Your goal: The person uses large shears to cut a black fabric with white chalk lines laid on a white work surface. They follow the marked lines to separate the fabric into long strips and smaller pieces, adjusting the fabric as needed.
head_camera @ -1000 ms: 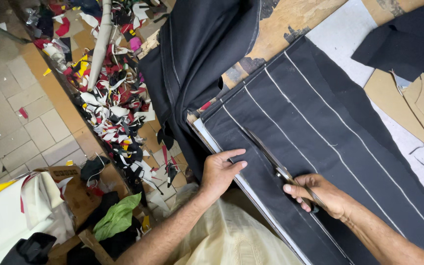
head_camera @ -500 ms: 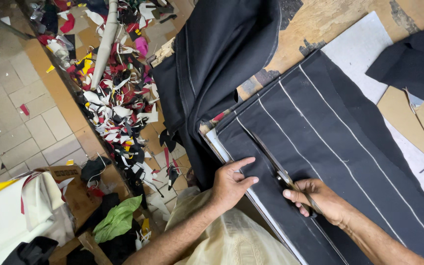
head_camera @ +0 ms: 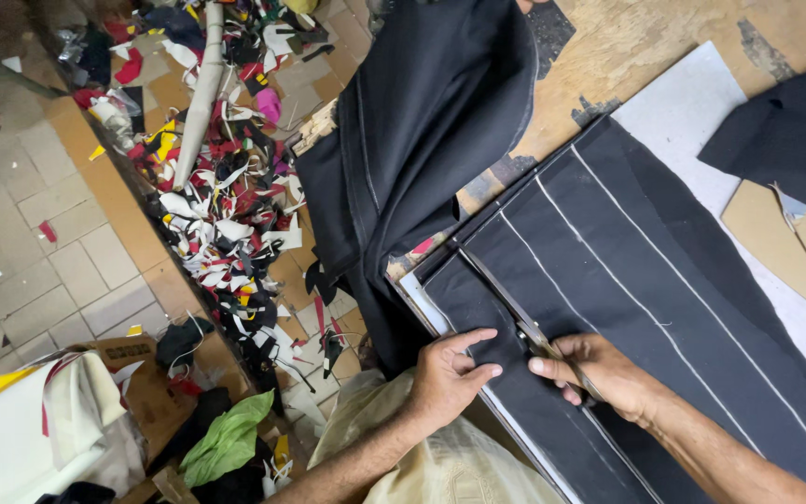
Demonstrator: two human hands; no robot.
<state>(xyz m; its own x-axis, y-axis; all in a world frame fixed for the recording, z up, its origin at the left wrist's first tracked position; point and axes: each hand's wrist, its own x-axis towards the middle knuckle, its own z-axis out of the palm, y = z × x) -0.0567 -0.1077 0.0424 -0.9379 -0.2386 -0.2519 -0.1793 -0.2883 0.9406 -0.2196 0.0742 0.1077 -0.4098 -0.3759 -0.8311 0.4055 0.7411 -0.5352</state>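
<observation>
On work surface, dark fabric with white chalk lines lies flat, near edge. Right hand closed around scissors — blades open, pointing away along chalk line, resting on fabric. Left hand flat, fingers spread narrow, pressing fabric just beside scissors. Black cloth bundle drapes over surface edge. Floor at left — tiled, heap of coloured scraps beside it.
</observation>
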